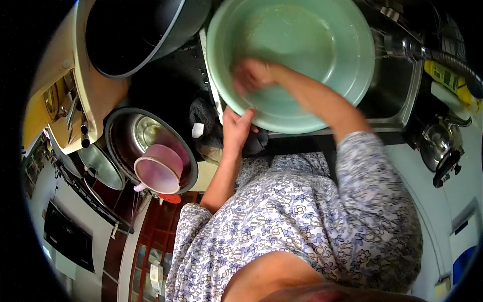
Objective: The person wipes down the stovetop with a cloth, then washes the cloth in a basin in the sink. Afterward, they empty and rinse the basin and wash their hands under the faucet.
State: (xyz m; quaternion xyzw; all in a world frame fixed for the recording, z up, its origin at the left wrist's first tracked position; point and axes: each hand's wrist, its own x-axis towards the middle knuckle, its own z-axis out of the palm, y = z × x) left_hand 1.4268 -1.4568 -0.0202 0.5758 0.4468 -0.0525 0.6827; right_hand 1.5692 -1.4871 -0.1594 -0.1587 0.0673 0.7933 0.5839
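A large light green basin (347, 55) rests over the sink, tilted toward me, with a wet sheen inside. My left hand (236, 128) grips its near left rim, the thumb on the edge and the other fingers partly hidden. Inside the basin, against the left part of its wall, is my right hand (254, 75). Motion smears its fingers, so whether they hold anything does not show. Beside my left wrist lies a dark grey cloth (204, 113) with a white tag.
A metal sink (392, 95) and a faucet hose (443, 58) are at right, near a yellow bottle (448, 75) and a kettle (440, 143). Leftward stand a dark pot (171, 35), a metal bowl (118, 141) holding a pink cup (158, 171), and a utensil holder (75, 95).
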